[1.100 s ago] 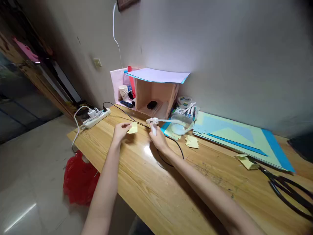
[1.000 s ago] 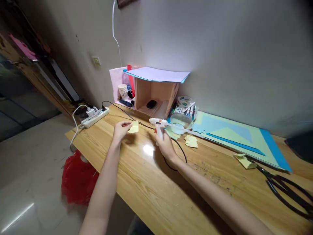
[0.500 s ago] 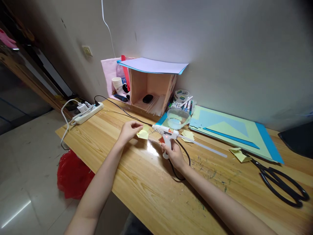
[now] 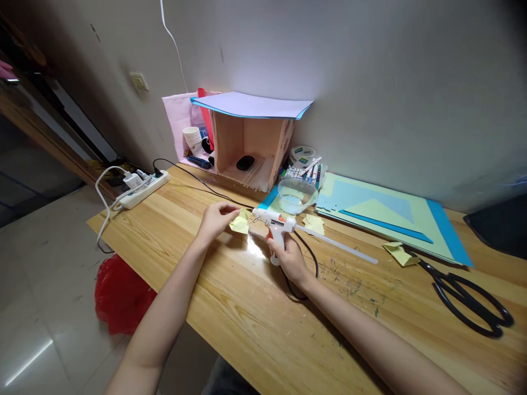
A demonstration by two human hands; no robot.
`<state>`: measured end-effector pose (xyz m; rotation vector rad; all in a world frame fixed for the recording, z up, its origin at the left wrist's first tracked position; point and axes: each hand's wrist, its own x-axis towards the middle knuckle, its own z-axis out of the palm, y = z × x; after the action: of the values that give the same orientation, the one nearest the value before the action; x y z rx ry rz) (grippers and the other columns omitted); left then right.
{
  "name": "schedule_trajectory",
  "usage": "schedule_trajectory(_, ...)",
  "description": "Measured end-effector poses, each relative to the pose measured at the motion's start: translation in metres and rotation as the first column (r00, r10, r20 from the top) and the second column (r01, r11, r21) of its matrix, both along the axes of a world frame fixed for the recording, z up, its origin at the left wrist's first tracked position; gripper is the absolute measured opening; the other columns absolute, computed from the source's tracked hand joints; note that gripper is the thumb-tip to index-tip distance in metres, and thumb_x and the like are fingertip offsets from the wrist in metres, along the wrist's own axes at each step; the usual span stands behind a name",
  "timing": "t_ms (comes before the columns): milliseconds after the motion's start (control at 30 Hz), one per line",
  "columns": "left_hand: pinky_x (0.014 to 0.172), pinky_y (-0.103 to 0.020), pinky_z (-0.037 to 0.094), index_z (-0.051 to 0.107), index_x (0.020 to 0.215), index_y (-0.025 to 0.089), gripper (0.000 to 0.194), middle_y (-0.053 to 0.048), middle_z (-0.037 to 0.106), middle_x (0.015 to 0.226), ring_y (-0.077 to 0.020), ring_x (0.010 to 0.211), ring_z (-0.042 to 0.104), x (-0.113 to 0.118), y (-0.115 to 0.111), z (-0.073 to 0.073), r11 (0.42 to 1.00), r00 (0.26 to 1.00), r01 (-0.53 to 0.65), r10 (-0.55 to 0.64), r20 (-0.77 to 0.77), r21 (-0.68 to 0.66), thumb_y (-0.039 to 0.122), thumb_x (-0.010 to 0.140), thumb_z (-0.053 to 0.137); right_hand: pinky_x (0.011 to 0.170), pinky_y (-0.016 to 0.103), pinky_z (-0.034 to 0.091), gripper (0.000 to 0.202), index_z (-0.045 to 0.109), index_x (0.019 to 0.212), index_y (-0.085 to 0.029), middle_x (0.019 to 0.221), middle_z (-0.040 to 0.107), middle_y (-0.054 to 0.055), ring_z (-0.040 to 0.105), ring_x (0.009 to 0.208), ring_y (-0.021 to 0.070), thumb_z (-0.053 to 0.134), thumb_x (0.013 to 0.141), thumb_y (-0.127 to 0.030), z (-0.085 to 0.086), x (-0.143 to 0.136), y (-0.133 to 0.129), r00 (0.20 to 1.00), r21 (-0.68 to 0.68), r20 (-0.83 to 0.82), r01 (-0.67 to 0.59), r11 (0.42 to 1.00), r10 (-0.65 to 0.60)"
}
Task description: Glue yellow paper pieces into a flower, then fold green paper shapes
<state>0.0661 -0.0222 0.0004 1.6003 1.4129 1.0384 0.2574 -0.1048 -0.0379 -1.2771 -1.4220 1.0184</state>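
Observation:
Pinched between the fingers of my left hand (image 4: 217, 221) is a small piece of yellow paper (image 4: 241, 222), held just above the wooden table (image 4: 230, 329). My right hand (image 4: 291, 260) is wrapped round the handle of a white glue gun (image 4: 275, 224). The gun's nozzle points left, close to the yellow paper; whether they touch I cannot tell. A long clear glue stick (image 4: 340, 247) sticks out of the gun's back end. A red light shows on the gun's side. Another yellow paper piece (image 4: 313, 224) lies behind the gun.
Black scissors (image 4: 469, 296) lie at the right beside a folded yellow paper (image 4: 400, 254). Behind are coloured sheets (image 4: 448, 233), a clear plastic bowl (image 4: 297, 196), markers (image 4: 310, 171) and a cardboard box (image 4: 230, 137). A power strip (image 4: 146, 190) sits at the left edge.
The view has shifted slightly, so the scene sits a little further left and up. Both hands keep their hold on the yellow paper and the glue gun, nearly unmoved.

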Motion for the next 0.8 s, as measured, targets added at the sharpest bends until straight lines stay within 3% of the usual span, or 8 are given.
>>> schedule_trajectory(267, 0.061, -0.024, 0.047, 0.068, 0.08, 0.009, 0.029, -0.01, 0.068, 0.078, -0.0153, 0.067, 0.061, 0.0025, -0.0013, 0.0004, 0.999, 0.999, 0.021, -0.019, 0.028, -0.039, 0.032, 0.062, 0.066, 0.068, 0.03, 0.041, 0.031, 0.056, 0.1, -0.016, 0.083, 0.06, 0.005, 0.054, 0.074, 0.0178, 0.046, 0.079, -0.037, -0.0003, -0.0007, 0.0006, 0.999, 0.038, 0.044, -0.002, 0.999, 0.0)
schedule_trajectory(500, 0.059, -0.024, 0.046, 0.068, 0.079, 0.009, 0.03, -0.01, 0.068, 0.076, -0.0155, 0.065, 0.06, 0.0029, -0.0026, 0.0015, 0.998, 1.0, 0.02, -0.019, 0.014, -0.054, 0.033, 0.061, 0.066, 0.067, 0.03, 0.042, 0.028, 0.06, 0.091, -0.017, 0.073, 0.061, 0.003, 0.054, 0.072, 0.0186, 0.048, 0.077, -0.037, 0.0026, -0.0003, -0.001, 1.0, 0.046, 0.005, -0.003, 0.999, 0.003)
schedule_trajectory(800, 0.056, -0.024, 0.046, 0.068, 0.078, 0.01, 0.031, -0.009, 0.068, 0.074, -0.0158, 0.064, 0.06, 0.0029, -0.0026, 0.002, 0.999, 1.0, 0.02, -0.019, 0.008, -0.047, 0.035, 0.06, 0.066, 0.076, 0.033, 0.041, 0.031, 0.058, 0.098, -0.017, 0.088, 0.062, 0.006, 0.054, 0.081, 0.0207, 0.048, 0.077, -0.037, 0.0028, -0.0006, -0.0007, 1.0, 0.037, -0.003, -0.003, 0.999, 0.003)
